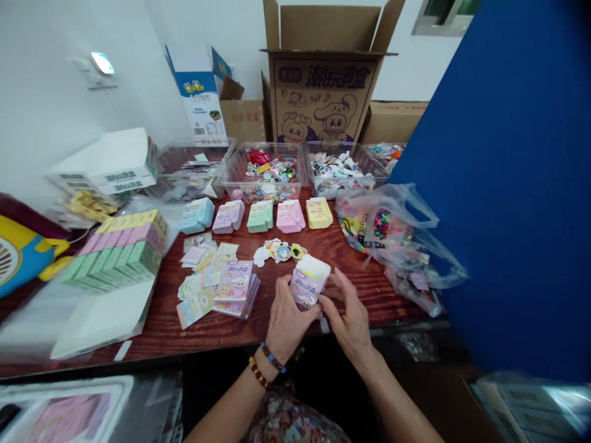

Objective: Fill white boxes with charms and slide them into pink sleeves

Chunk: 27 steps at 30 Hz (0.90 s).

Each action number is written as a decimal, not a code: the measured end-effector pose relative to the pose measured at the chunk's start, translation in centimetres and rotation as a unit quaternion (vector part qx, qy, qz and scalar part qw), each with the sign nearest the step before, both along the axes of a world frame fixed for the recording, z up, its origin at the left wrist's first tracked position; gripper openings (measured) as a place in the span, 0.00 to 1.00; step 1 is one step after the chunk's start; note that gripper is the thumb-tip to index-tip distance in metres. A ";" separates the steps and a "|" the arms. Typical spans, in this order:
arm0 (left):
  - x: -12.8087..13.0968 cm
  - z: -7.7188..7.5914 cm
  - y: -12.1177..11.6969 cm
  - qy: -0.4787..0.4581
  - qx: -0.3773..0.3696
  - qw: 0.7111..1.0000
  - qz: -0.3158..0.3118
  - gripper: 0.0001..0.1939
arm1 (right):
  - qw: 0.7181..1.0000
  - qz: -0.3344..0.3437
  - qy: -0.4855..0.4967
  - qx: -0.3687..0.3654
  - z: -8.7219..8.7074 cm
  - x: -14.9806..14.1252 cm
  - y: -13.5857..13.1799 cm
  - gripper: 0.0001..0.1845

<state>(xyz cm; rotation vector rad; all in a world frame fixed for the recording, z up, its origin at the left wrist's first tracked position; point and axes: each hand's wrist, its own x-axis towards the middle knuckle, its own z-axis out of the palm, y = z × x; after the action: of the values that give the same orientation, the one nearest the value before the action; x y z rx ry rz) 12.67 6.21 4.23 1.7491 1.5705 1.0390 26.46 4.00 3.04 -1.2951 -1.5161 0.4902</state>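
A small purple carton (308,287) with its white-lined top flap up is held above the table's front part. My left hand (289,314) is closed around its left side and lower front. My right hand (346,311) pinches at its right edge, thumb near the lower corner; the fingers behind are partly hidden. Just beyond lies a row of die-cut stickers (279,250). Left of my hands sits a stack of purple-printed packs (236,288), beside scattered pastel cards (196,306).
Flattened small cartons in several colours (261,216) line the table behind. Clear plastic tubs (263,194) of small pieces stand further back, before a large cardboard box (321,98). Filled cartons (122,252) are at left. A plastic bag (401,231) and blue panel (498,203) are at right.
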 end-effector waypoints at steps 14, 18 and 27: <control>-4.5 1.3 1.0 -0.214 -0.028 0.957 -0.192 0.24 | 0.973 0.138 0.129 -0.133 1.9 1.2 2.6 0.17; -5.4 2.3 0.6 -0.303 -0.099 0.916 -0.243 0.24 | 0.958 0.185 0.152 -0.159 2.6 1.2 1.9 0.14; -6.5 2.7 -1.4 -0.312 -0.156 0.900 -0.261 0.16 | 0.968 0.235 0.051 -0.071 3.5 0.7 1.4 0.12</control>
<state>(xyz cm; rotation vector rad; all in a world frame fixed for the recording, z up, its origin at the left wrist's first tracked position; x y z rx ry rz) 6.15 4.76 6.94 1.3135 0.7535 0.8843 27.18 5.40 6.50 -0.9914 -1.7261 0.9703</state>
